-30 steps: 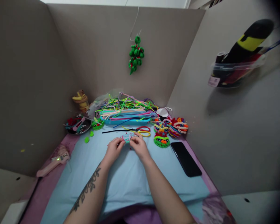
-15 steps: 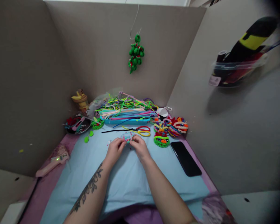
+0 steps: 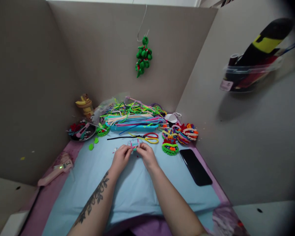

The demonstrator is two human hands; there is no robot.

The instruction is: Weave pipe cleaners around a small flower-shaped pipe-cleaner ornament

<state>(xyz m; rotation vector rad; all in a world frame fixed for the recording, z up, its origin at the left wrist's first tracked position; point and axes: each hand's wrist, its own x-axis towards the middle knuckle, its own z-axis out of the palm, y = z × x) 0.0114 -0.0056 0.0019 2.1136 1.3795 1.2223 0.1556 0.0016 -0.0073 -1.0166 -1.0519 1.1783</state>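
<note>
Between my two hands is a small pipe-cleaner piece (image 3: 134, 144) in light blue, pink and white, held just above the blue cloth. My left hand (image 3: 122, 156) pinches its left side with thumb and fingertips. On the opposite side my right hand (image 3: 147, 155) grips it the same way. Fingers cover part of the piece, so its full shape is hidden. Right behind it lie scissors (image 3: 151, 138) with red and yellow handles and a black pipe cleaner (image 3: 120, 138).
A blue tray (image 3: 135, 128) heaped with pipe cleaners stands at the back. Finished colourful pieces (image 3: 170, 147) and a black phone (image 3: 195, 167) lie right. A pink glue gun (image 3: 56, 172) and a metal bowl (image 3: 89, 135) are left. Grey panels (image 3: 108, 49) enclose three sides.
Both hands stay in almost the same place, still holding the piece. It appears tilted very slightly; nothing else has visibly moved.
</note>
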